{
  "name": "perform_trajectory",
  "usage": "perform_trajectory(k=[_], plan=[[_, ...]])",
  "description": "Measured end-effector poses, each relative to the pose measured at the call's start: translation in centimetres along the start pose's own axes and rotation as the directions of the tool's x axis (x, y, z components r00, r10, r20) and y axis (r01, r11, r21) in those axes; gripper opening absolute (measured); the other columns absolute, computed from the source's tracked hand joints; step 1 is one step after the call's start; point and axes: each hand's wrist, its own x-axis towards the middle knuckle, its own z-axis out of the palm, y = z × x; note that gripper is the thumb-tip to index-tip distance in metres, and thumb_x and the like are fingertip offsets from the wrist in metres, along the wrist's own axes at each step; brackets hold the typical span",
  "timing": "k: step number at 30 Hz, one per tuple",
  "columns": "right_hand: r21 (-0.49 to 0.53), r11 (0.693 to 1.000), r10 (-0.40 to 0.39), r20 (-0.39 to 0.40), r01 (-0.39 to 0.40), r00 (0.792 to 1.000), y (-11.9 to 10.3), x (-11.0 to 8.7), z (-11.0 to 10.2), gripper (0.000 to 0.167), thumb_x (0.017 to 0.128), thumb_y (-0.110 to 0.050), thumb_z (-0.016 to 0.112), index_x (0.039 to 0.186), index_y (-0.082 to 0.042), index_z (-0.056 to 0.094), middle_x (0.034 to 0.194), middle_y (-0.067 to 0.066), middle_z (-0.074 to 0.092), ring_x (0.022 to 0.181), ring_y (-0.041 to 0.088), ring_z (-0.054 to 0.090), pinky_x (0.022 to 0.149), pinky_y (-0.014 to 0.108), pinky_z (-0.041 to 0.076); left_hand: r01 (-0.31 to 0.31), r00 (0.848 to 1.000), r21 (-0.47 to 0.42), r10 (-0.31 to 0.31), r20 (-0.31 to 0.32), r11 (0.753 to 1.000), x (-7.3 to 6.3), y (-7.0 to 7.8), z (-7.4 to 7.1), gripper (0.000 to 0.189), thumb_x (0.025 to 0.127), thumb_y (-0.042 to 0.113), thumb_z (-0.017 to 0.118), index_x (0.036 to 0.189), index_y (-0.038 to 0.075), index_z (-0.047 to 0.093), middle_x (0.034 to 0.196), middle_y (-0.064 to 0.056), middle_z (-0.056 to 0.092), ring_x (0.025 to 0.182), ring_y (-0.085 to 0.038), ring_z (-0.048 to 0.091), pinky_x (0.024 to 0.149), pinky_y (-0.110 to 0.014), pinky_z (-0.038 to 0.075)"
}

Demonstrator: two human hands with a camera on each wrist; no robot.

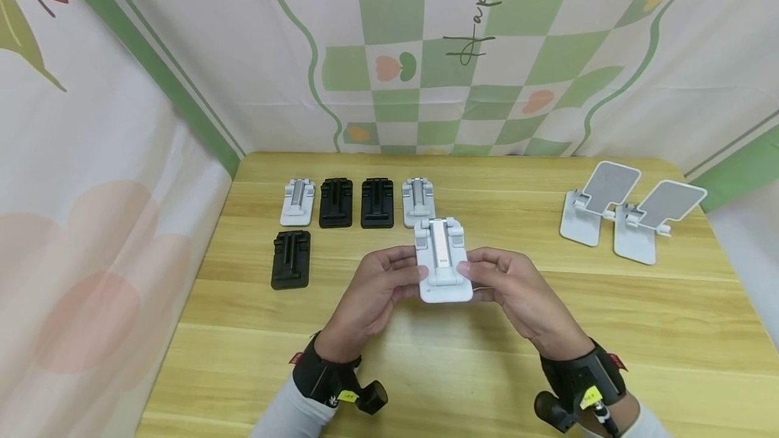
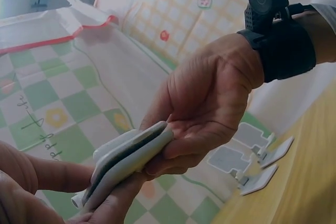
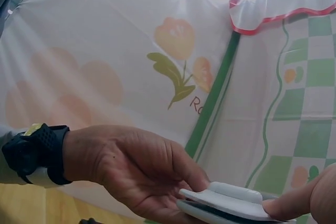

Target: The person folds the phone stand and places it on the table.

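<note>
Above the table's middle, my left hand (image 1: 380, 282) and my right hand (image 1: 517, 289) hold a folded white phone stand (image 1: 442, 255) between them. Each thumb presses its front near a lower side edge, with the other fingers behind it. Seen edge-on in the left wrist view, the stand (image 2: 128, 163) shows a dark gap between its two folded layers. The right wrist view has the same stand (image 3: 226, 203) low in the picture, gripped from both sides. Just behind it on the table lies another folded white stand (image 1: 418, 201), partly overlapped in the head view.
Along the back left lie a folded white stand (image 1: 298, 202) and two black ones, (image 1: 336, 203) among them. One more black stand (image 1: 291, 259) lies in front. Two unfolded white stands, the left stand (image 1: 599, 201) and right stand (image 1: 657, 222), occupy the back right of the wooden table (image 1: 669, 330).
</note>
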Motion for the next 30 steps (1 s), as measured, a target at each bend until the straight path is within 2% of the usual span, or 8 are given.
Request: perform_trajectory(k=[16, 19, 22, 24, 26, 28, 30], plan=[[-0.029, 1.0, -0.003, -0.038, 0.002, 0.999, 0.4, 0.0, -0.2, 0.042, 0.101, -0.015, 0.064, 0.128, 0.017, 0.056, 0.104, 0.004, 0.078, 0.094, 0.015, 0.076, 0.08, 0.031, 0.064, -0.001, 1.0, 0.034, 0.001, -0.008, 0.999, 0.4, -0.4, 0.1, 0.044, 0.094, -0.005, 0.064, 0.137, -0.01, 0.054, 0.121, -0.02, 0.066, 0.101, -0.018, 0.07, 0.082, -0.027, 0.063], [-0.032, 0.999, 0.006, -0.04, -0.007, 0.999, 0.5, 0.2, -0.3, 0.044, 0.101, -0.018, 0.064, 0.129, 0.015, 0.056, 0.107, 0.006, 0.078, 0.096, 0.016, 0.075, 0.082, 0.031, 0.064, 0.003, 1.0, 0.036, -0.003, -0.006, 0.999, 0.5, -0.5, 0.1, 0.046, 0.095, -0.003, 0.063, 0.14, -0.009, 0.052, 0.129, -0.023, 0.064, 0.108, -0.022, 0.069, 0.087, -0.029, 0.062], [-0.039, 0.999, 0.025, -0.056, -0.027, 0.998, 0.8, 0.6, -0.4, 0.046, 0.101, -0.021, 0.065, 0.131, 0.013, 0.057, 0.109, 0.007, 0.077, 0.097, 0.016, 0.075, 0.084, 0.031, 0.063, -0.007, 1.0, 0.0, 0.007, -0.027, 1.0, 0.5, -0.4, 0.1, 0.048, 0.1, 0.004, 0.056, 0.147, -0.006, 0.046, 0.142, -0.022, 0.058, 0.123, -0.027, 0.064, 0.102, -0.035, 0.057], [-0.054, 0.997, 0.044, -0.08, -0.049, 0.996, 1.3, 1.2, -0.6, 0.045, 0.101, -0.022, 0.065, 0.13, 0.012, 0.058, 0.109, 0.007, 0.077, 0.097, 0.015, 0.074, 0.086, 0.031, 0.063, -0.057, 0.997, -0.07, 0.053, -0.06, 0.996, 0.4, -0.2, 0.0, 0.049, 0.104, 0.01, 0.048, 0.151, -0.005, 0.041, 0.15, -0.022, 0.051, 0.135, -0.032, 0.056, 0.115, -0.04, 0.048], [-0.079, 0.994, 0.066, -0.102, -0.074, 0.993, 2.1, 2.0, -0.6, 0.043, 0.101, -0.022, 0.065, 0.129, 0.01, 0.059, 0.11, 0.009, 0.076, 0.096, 0.015, 0.073, 0.087, 0.032, 0.062, -0.143, 0.987, -0.154, 0.129, -0.099, 0.978, 0.3, 0.1, -0.1, 0.051, 0.107, 0.017, 0.038, 0.154, -0.003, 0.035, 0.157, -0.022, 0.044, 0.145, -0.034, 0.046, 0.124, -0.042, 0.037], [-0.106, 0.989, 0.09, -0.114, -0.103, 0.989, 2.9, 3.1, -0.5, 0.041, 0.101, -0.022, 0.064, 0.128, 0.008, 0.061, 0.111, 0.011, 0.075, 0.096, 0.015, 0.073, 0.087, 0.033, 0.062, -0.241, 0.969, -0.25, 0.217, -0.12, 0.938, 0.1, 0.5, 0.0, 0.053, 0.108, 0.021, 0.028, 0.156, -0.001, 0.032, 0.16, -0.021, 0.04, 0.151, -0.034, 0.037, 0.128, -0.043, 0.028], [-0.13, 0.985, 0.101, -0.108, -0.115, 0.989, 3.8, 4.3, -0.1, 0.038, 0.102, -0.021, 0.063, 0.126, 0.008, 0.062, 0.111, 0.014, 0.075, 0.094, 0.016, 0.073, 0.086, 0.034, 0.063, -0.303, 0.953, -0.346, 0.286, -0.1, 0.888, -0.2, 0.9, 0.2, 0.056, 0.108, 0.025, 0.021, 0.158, 0.0, 0.029, 0.163, -0.021, 0.036, 0.154, -0.035, 0.031, 0.13, -0.043, 0.023]])
